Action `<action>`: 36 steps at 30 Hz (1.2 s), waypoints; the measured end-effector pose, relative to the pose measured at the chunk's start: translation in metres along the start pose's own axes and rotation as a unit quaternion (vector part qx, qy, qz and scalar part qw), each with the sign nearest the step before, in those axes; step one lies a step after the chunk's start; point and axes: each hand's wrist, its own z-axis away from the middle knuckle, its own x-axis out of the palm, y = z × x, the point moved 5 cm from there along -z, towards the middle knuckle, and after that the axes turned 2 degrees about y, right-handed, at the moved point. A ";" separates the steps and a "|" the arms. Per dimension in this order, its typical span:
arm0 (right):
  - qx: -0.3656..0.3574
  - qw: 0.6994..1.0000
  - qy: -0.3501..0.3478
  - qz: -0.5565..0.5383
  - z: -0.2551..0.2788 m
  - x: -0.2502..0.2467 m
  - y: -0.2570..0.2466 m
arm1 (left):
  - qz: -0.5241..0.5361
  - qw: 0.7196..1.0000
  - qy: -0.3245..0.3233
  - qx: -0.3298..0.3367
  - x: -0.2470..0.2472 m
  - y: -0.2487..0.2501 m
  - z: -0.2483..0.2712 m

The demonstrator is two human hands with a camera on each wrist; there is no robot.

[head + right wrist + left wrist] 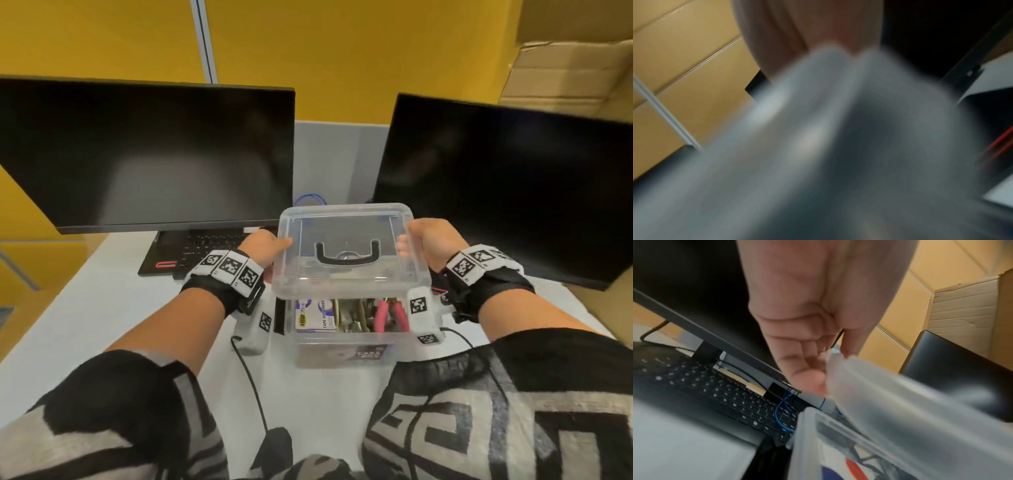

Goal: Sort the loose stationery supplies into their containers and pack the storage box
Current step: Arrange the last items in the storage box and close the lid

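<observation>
At the bottom of the head view, patterned black-and-grey sleeves (513,411) fill the corners, and a thin black cable (251,380) runs over the smooth white table (102,325). Just above, at centre frame, sits the clear plastic storage box (342,346), a rectangular tub with a printed label on its near wall. Inside it stand a tape dispenser carton (317,315) at the left and pink-handled pliers (390,313) at the right.

The clear lid (346,250), glossy, round-cornered, with a black handle (347,255) lying flat on top, hangs over the box, apart from its rim at the near edge. The left hand (265,246) pinches the lid's left edge, thumb on top and fingers (809,379) curled beneath. The right hand (428,240) grips the right edge likewise; the right wrist view is only blurred plastic.

Beyond, left of centre, lies a black keyboard (205,246), with a blue wire (310,200) looping behind the lid. Two dark matte monitors (147,157) span mid-frame. Behind them rise yellow panels (342,51), and corrugated cardboard boxes (565,68) sit upper right.
</observation>
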 end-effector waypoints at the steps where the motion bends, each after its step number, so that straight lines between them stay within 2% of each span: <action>1: -0.021 0.997 0.011 0.069 -0.002 -0.007 0.006 | -0.021 1.000 0.008 0.005 0.006 0.001 0.001; 3: -0.032 0.985 -0.029 0.170 0.000 -0.015 0.017 | -0.046 0.999 0.021 -0.002 0.016 -0.001 0.004; 5: 0.018 0.980 -0.110 0.163 0.001 -0.018 0.034 | -0.080 0.996 0.035 -0.020 0.024 -0.004 0.010; 7: 0.034 0.969 -0.146 0.195 0.002 -0.022 0.044 | -0.113 0.992 0.046 -0.033 0.032 -0.005 0.018; 12: -0.009 0.942 -0.090 0.323 -0.005 -0.034 0.065 | -0.139 0.987 0.060 -0.053 0.045 -0.007 0.026; 14: -0.008 0.924 -0.084 0.372 -0.006 -0.036 0.075 | -0.193 0.976 0.079 -0.056 0.042 -0.008 0.030; 17: -0.022 0.923 -0.081 0.375 -0.004 -0.033 0.079 | -0.304 0.947 0.097 -0.048 0.041 -0.011 0.037; 20: -0.054 0.920 -0.064 0.382 0.001 -0.028 0.079 | -0.292 0.950 0.107 -0.028 0.051 -0.017 0.037; 22: -0.078 0.902 -0.069 0.418 0.003 -0.024 0.079 | -0.283 0.951 0.126 0.019 0.056 -0.013 0.036; 25: -0.098 0.862 -0.097 0.487 0.008 -0.020 0.078 | -0.375 0.917 0.100 0.090 0.070 -0.003 0.032; 27: -0.098 0.822 -0.111 0.550 0.012 -0.018 0.076 | -0.436 0.896 0.052 0.071 0.082 0.001 0.028; 30: -0.089 0.774 -0.117 0.616 0.009 -0.015 0.073 | -0.508 0.861 0.001 -0.017 0.092 0.014 0.023; 31: -0.083 0.766 -0.120 0.626 0.009 -0.014 0.073 | -0.511 0.859 0.000 -0.037 0.094 0.020 0.022; 33: -0.064 0.769 -0.123 0.624 0.007 -0.013 0.077 | -0.458 0.888 0.024 -0.039 0.101 0.030 0.022; 34: -0.054 0.779 -0.125 0.612 0.007 -0.014 0.079 | -0.431 0.902 0.020 -0.025 0.106 0.032 0.024; 36: -0.041 0.809 -0.132 0.571 0.010 -0.017 0.083 | -0.410 0.912 -0.018 -0.013 0.116 0.029 0.030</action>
